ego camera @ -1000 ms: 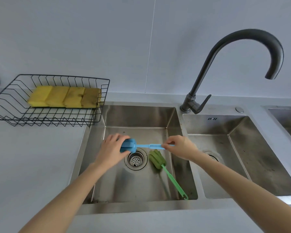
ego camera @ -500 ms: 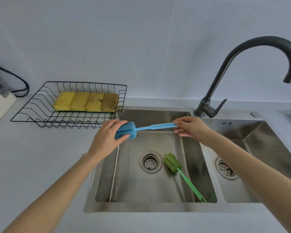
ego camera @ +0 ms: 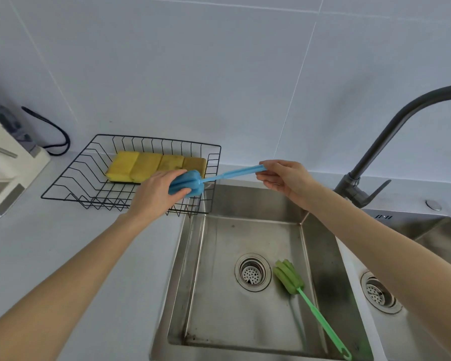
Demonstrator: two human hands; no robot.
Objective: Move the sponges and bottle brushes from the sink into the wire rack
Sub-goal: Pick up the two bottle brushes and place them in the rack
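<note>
I hold a blue bottle brush (ego camera: 220, 177) level in the air over the right end of the black wire rack (ego camera: 71, 175). My left hand (ego camera: 156, 192) grips its foam head, and my right hand (ego camera: 284, 177) pinches the end of its handle. Several yellow sponges (ego camera: 146, 165) lie side by side in the back of the rack. A green bottle brush (ego camera: 300, 293) lies on the floor of the left sink basin (ego camera: 219, 295), head beside the drain, handle running to the front right corner.
A dark curved faucet (ego camera: 375, 149) rises at the right, behind the divider to a second basin (ego camera: 427, 256). A white appliance (ego camera: 3, 165) with a black cable (ego camera: 52, 131) stands at the far left of the grey counter. A tiled wall is behind.
Both hands lifted the blue brush out of the sink and carried it left and back, from above the drain to above the rack's right end. The green brush stayed put.
</note>
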